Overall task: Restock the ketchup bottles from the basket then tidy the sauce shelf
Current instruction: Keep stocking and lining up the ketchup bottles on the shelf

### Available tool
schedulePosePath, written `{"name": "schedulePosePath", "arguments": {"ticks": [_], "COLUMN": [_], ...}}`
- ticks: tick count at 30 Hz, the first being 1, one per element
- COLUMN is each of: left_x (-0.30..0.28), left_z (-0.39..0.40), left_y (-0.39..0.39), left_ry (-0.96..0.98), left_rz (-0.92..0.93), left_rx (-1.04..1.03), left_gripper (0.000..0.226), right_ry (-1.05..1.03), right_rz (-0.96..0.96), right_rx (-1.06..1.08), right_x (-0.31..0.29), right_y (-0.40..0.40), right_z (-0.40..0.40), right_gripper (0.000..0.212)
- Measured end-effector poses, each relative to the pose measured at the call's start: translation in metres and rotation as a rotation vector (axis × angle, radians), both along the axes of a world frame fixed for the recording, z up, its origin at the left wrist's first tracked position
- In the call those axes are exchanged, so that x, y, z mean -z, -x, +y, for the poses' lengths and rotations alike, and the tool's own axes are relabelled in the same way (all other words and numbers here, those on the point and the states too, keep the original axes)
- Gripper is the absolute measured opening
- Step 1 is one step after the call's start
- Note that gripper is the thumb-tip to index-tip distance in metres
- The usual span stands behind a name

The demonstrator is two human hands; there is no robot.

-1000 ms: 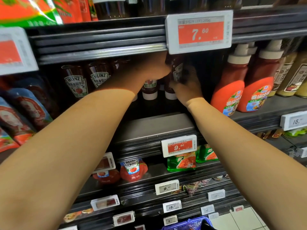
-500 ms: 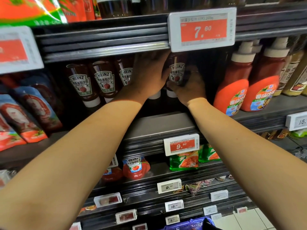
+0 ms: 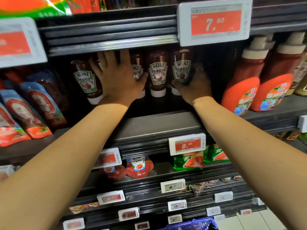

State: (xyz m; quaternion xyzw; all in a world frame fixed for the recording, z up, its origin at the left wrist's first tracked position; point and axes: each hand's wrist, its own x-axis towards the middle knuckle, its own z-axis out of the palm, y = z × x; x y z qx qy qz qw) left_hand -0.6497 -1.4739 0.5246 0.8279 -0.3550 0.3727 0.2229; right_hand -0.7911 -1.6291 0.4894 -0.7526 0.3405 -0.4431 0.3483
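Head view: four ketchup bottles (image 3: 157, 73) are seen standing cap-down on the shelf (image 3: 157, 123). The rightmost is gripped by the right hand (image 3: 193, 87); the left hand (image 3: 118, 77) is spread flat on another. Restocking seems advanced, tidying left; the basket (image 3: 191, 224) contents are hidden.

- A price tag (image 3: 215, 22) reading 7.60 on red hangs from the upper shelf rail at 1 o'clock
- Two large red squeeze bottles (image 3: 259, 80) with cream caps stand side by side at 3 o'clock
- Red and blue sauce pouches (image 3: 33, 110) lean in a row at 9 o'clock
- A 9.90 tag (image 3: 186, 144) sits just below centre, green packets (image 3: 188, 161) beneath it
- A red Heinz pouch (image 3: 139, 166) rests at 6 o'clock, left of the green packets
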Motion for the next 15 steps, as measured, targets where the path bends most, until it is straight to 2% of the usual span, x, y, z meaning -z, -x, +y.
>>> {"name": "schedulePosePath", "arguments": {"ticks": [3, 9, 11, 15], "left_x": [0.013, 0.023, 0.022, 0.019], "left_z": [0.015, 0.018, 0.023, 0.038], "left_y": [-0.013, -0.013, -0.016, -0.03], "left_ry": [-0.041, -0.004, 0.066, 0.332], "left_rz": [0.125, 0.176, 0.197, 0.352], "left_rx": [-0.042, 0.004, -0.014, -0.056], "left_gripper": [0.111, 0.098, 0.1, 0.121], "right_ry": [0.029, 0.039, 0.035, 0.037], "right_rz": [0.018, 0.019, 0.019, 0.033], "right_rx": [0.01, 0.022, 0.015, 0.015], "right_x": [0.001, 0.002, 0.001, 0.001], "right_y": [-0.002, -0.003, -0.002, -0.001], "right_z": [-0.001, 0.0, 0.001, 0.003], "right_gripper": [0.066, 0.066, 0.065, 0.067]}}
